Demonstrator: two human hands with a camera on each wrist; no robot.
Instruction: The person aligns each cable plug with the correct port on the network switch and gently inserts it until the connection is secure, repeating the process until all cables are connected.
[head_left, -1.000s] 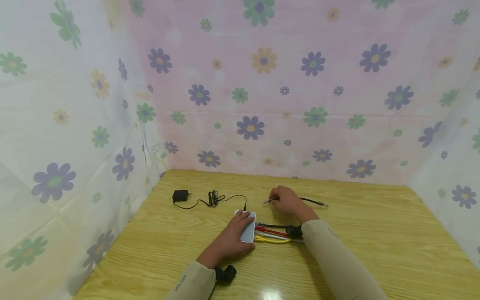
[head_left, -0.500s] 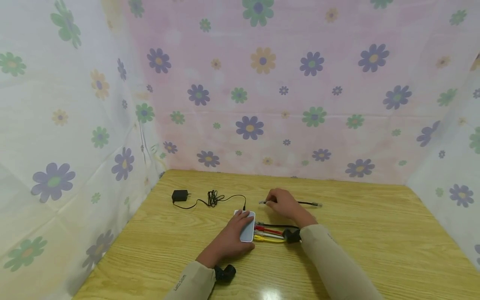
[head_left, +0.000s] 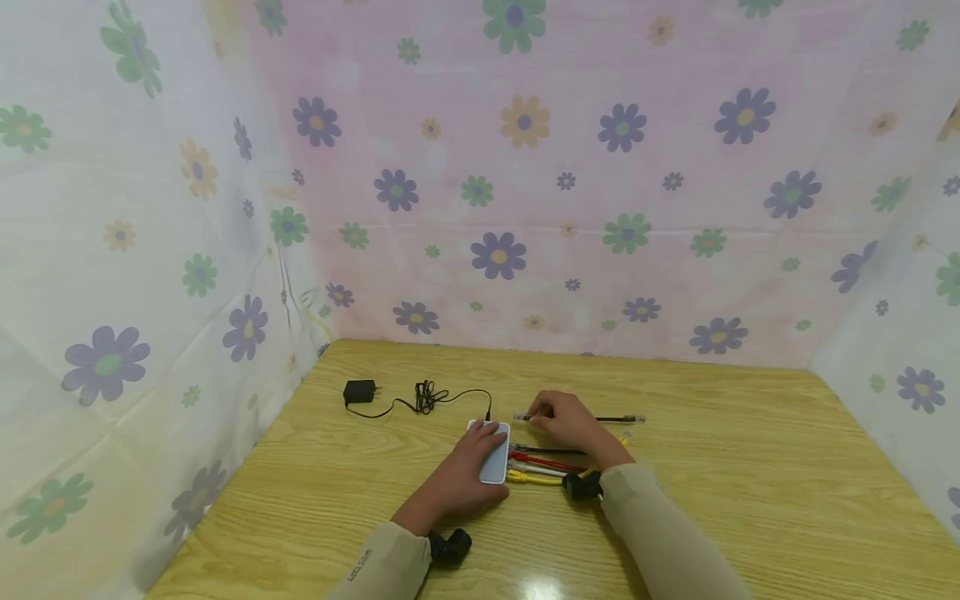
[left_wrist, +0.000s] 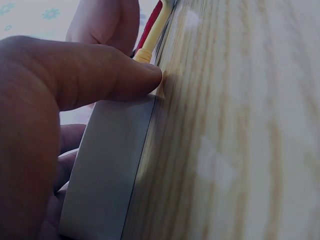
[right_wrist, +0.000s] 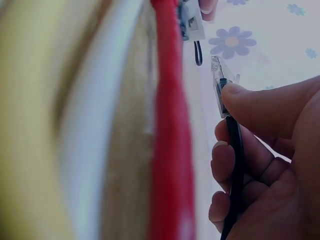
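A white network switch (head_left: 496, 463) lies on the table in the head view. My left hand (head_left: 467, 471) holds it, fingers across its top and thumb (left_wrist: 135, 80) against its near side. To its right, my right hand (head_left: 572, 423) pinches a short black Ethernet cable (head_left: 613, 419) just behind its clear plug (right_wrist: 218, 75). That plug points left, apart from the switch; the cable's other plug extends beyond the hand. Black, red (right_wrist: 172, 130), white and yellow (head_left: 536, 479) cables run from the switch's right side, their far parts partly hidden by the right wrist.
A black power adapter (head_left: 360, 391) sits at the back left. Its bundled cord (head_left: 426, 398) leads to the far end of the switch. Black wrist cameras (head_left: 450, 547) are on both wrists. Floral cloth (head_left: 498, 167) stands behind the wooden table (head_left: 712, 483) and at its sides.
My right hand has moved slightly left and then nearer with the black Ethernet cable. A yellow cable end now shows beyond the right wrist. My left hand has stayed on the switch.
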